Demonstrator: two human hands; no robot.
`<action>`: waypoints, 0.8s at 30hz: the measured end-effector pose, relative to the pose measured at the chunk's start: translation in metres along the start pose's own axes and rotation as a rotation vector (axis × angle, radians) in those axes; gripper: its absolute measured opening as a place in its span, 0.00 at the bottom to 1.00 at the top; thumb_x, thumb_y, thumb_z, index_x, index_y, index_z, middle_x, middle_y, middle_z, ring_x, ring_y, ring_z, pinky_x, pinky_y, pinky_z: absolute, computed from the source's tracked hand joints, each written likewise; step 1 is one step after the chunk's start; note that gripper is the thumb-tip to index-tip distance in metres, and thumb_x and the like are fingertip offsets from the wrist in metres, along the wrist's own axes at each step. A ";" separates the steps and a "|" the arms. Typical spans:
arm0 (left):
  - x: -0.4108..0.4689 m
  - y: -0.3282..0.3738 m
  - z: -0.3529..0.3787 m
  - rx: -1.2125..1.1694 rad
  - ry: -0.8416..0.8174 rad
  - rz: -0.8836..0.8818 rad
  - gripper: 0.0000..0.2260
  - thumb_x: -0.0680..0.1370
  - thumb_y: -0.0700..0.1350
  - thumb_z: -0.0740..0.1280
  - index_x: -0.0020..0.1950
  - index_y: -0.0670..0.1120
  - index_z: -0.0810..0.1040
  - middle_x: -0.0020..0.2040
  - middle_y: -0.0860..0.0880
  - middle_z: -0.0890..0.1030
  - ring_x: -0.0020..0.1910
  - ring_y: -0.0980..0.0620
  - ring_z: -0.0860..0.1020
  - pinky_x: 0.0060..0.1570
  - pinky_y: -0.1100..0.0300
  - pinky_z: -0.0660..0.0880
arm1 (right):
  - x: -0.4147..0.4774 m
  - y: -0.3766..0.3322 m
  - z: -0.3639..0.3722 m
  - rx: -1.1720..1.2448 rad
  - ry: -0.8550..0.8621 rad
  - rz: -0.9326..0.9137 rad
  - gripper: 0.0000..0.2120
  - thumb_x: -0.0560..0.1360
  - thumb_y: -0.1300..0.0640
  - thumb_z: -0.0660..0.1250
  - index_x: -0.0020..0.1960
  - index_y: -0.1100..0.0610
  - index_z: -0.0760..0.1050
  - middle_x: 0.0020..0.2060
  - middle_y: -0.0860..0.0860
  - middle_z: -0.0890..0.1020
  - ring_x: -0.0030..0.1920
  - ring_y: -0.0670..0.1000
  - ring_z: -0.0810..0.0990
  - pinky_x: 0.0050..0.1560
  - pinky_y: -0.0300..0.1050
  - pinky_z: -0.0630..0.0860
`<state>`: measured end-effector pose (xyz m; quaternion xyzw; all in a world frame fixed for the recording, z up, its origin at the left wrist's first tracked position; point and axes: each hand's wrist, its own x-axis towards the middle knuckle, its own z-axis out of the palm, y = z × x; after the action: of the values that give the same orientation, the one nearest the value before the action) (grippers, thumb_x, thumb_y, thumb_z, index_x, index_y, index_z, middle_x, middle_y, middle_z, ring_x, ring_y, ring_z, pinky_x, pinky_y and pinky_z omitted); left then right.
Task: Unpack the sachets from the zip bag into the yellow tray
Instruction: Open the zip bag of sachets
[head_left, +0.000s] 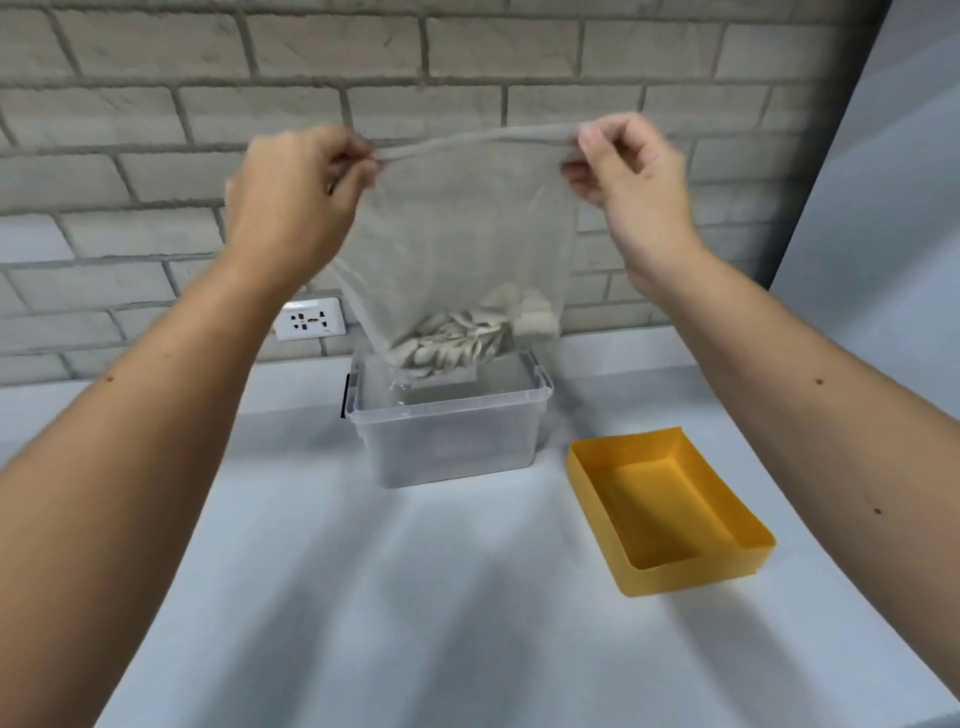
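A clear zip bag (467, 223) hangs upright in the air above the counter, held by its top edge. My left hand (296, 192) pinches the top left corner and my right hand (623, 171) pinches the top right corner. Several pale sachets (462, 338) lie heaped in the bag's bottom. The yellow tray (670, 571) sits on the counter at the lower right, below my right forearm, with nothing in it.
A clear plastic box (452, 447) stands on the pale counter right under the bag. A grey brick wall with a white power socket (310, 323) rises behind. A white panel borders the counter on the right.
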<state>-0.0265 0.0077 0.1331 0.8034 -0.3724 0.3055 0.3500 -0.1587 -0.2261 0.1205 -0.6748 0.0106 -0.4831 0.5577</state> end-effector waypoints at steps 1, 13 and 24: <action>0.001 0.005 -0.004 -0.014 -0.007 0.004 0.16 0.76 0.57 0.62 0.57 0.52 0.81 0.51 0.50 0.85 0.54 0.48 0.82 0.55 0.46 0.78 | -0.001 -0.005 -0.003 -0.002 0.004 -0.027 0.06 0.79 0.60 0.64 0.43 0.55 0.74 0.38 0.51 0.78 0.43 0.50 0.77 0.48 0.43 0.76; -0.064 0.010 0.020 -0.117 -0.460 -0.099 0.04 0.80 0.46 0.67 0.47 0.51 0.81 0.39 0.56 0.84 0.34 0.63 0.81 0.39 0.58 0.79 | -0.081 0.044 -0.039 -0.017 -0.039 0.255 0.06 0.80 0.60 0.63 0.45 0.57 0.77 0.43 0.58 0.78 0.46 0.56 0.78 0.57 0.49 0.79; -0.108 -0.002 0.055 -0.143 -0.912 -0.169 0.03 0.76 0.43 0.70 0.46 0.51 0.81 0.32 0.61 0.80 0.30 0.58 0.79 0.29 0.64 0.76 | -0.136 0.100 -0.040 -0.015 -0.044 0.568 0.07 0.79 0.61 0.64 0.49 0.65 0.76 0.41 0.58 0.79 0.44 0.54 0.80 0.58 0.54 0.77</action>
<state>-0.0701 0.0074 0.0197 0.8569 -0.4417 -0.1347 0.2288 -0.2054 -0.2178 -0.0464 -0.6593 0.1909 -0.2928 0.6657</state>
